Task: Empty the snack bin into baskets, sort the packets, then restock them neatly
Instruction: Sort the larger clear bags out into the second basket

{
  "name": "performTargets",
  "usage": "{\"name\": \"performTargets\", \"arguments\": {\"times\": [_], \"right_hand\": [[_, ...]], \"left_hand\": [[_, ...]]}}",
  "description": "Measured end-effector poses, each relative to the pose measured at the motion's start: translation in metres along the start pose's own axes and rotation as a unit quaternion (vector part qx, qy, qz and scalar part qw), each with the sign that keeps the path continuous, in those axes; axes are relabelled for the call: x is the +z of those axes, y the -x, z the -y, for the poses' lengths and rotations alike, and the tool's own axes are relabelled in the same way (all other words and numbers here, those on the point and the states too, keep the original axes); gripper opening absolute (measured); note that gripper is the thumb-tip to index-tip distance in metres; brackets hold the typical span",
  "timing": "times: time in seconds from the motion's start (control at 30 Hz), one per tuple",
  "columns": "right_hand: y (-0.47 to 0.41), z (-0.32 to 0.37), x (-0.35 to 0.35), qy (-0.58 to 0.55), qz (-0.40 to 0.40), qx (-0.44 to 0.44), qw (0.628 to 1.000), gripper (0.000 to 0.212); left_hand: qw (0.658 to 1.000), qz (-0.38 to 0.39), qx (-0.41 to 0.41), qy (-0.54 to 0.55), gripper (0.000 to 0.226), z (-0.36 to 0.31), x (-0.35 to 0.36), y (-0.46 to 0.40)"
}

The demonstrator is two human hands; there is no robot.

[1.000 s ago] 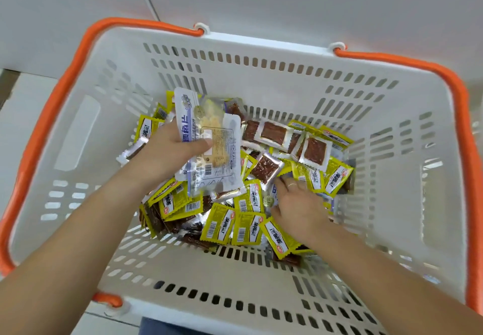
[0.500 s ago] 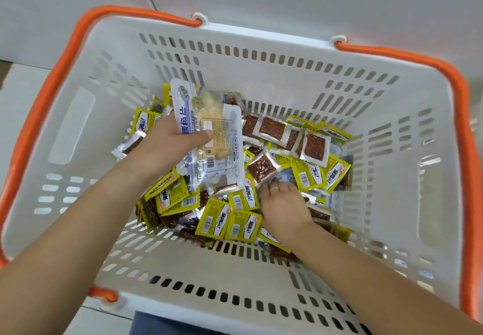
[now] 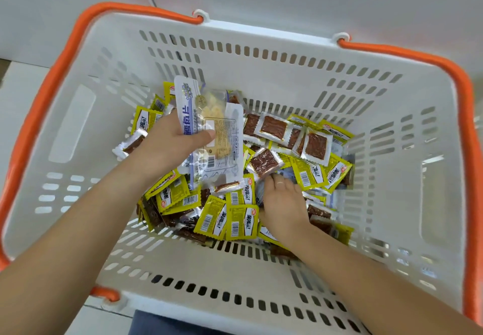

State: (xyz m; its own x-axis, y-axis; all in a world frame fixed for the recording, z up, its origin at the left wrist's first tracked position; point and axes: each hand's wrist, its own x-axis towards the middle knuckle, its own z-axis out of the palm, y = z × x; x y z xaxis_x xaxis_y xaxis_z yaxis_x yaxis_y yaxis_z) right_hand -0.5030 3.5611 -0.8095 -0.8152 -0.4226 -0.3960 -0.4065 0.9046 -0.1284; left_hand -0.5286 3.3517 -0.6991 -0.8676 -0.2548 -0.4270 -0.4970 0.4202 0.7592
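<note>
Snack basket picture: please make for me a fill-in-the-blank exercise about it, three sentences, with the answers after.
1. The left hand holds a stack of white and ____ packets.
2. The white basket has handles coloured ____.
3. The right hand, wearing a ____ on one finger, digs among the yellow packets.

Answers: blue; orange; ring

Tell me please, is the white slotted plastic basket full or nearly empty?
Partly filled: yellow snack packets cover only the white basket's floor.
</note>
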Motion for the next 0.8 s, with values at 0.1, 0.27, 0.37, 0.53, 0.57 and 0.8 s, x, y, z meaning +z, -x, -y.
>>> {"name": "performTargets", "arguments": {"times": [0.1,0.27,0.37,0.53,0.57,0.8], "right_hand": [[-0.007,-0.008,-0.001,-0.073,-0.012,0.038,0.997,0.055],[-0.014,-0.015,-0.010,-0.194,0.008,0.085,0.977,0.026],[-0.013,-0.013,-0.037,-0.277,0.038,0.102,0.955,0.011],[0.021,-0.043,-0.114,-0.399,-0.030,0.121,0.908,0.015],[0.033,-0.052,-0.131,-0.443,-0.060,0.122,0.886,0.015],[0.143,-0.110,-0.183,-0.675,-0.255,0.172,0.671,0.010]], "left_hand": [[1.000,-0.001,0.002,-0.010,0.015,-0.001,0.000,0.002],[1.000,-0.005,0.001,-0.001,0.027,-0.003,0.000,0.002],[0.999,-0.037,0.001,0.017,0.039,-0.007,-0.003,0.005],[0.993,-0.040,0.007,0.113,0.020,-0.016,-0.011,0.017],[0.990,-0.030,0.009,0.135,0.023,-0.020,-0.012,0.023],[0.963,0.100,0.015,0.249,0.094,-0.083,0.021,0.063]]}}
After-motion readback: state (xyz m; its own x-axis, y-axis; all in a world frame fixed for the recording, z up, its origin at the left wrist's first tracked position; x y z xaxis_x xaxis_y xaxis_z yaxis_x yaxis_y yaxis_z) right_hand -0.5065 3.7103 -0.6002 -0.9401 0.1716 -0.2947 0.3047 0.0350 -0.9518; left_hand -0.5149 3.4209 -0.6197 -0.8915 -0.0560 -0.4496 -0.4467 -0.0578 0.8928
